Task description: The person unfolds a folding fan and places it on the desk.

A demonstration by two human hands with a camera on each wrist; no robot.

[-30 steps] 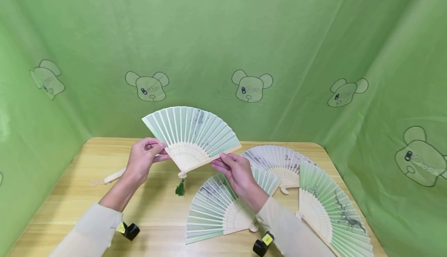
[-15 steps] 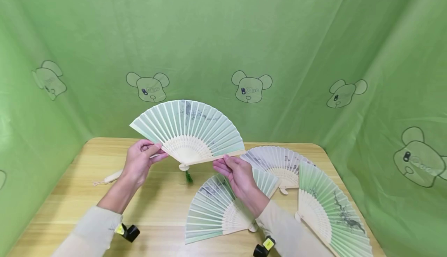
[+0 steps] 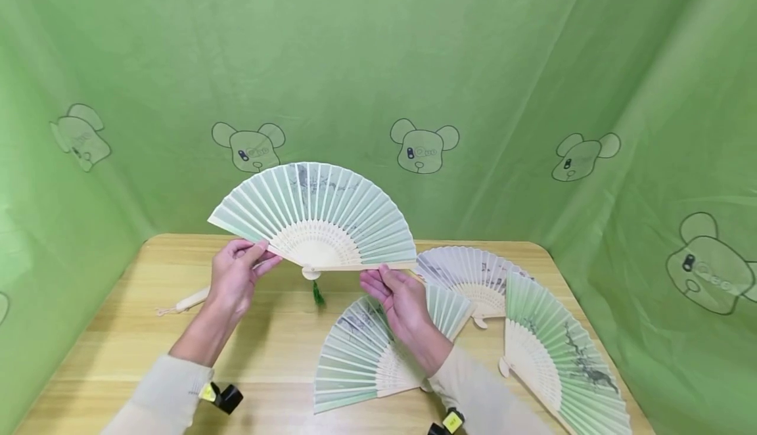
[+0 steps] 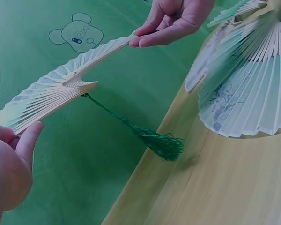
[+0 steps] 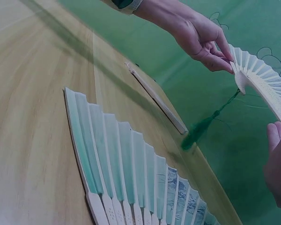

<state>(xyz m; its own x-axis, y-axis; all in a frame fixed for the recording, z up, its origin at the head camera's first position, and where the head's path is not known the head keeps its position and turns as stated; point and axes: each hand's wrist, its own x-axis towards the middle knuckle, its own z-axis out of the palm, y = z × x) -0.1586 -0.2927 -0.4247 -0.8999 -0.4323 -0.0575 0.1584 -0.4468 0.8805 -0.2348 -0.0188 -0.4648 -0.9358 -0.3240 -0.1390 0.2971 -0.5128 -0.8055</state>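
Pale-green folding fan (image 3: 320,215), spread wide, being held up above the table (image 3: 266,363) by two hands.
The left hand (image 3: 234,276) is pinching one outer stick and the right hand (image 3: 405,298) the other, each grip closing narrowly between thumb and fingers; a green tassel (image 3: 319,294) is hanging below the pivot. Three open fans, one lavender (image 3: 458,271) and two green (image 3: 349,363) (image 3: 579,349), are lying to the right; a folded fan (image 3: 194,299) is lying to the left. The held fan is probably weighing little, its thin ribs and pleated leaf looking fragile; the stiffer outer sticks are likely offering the safest hold.
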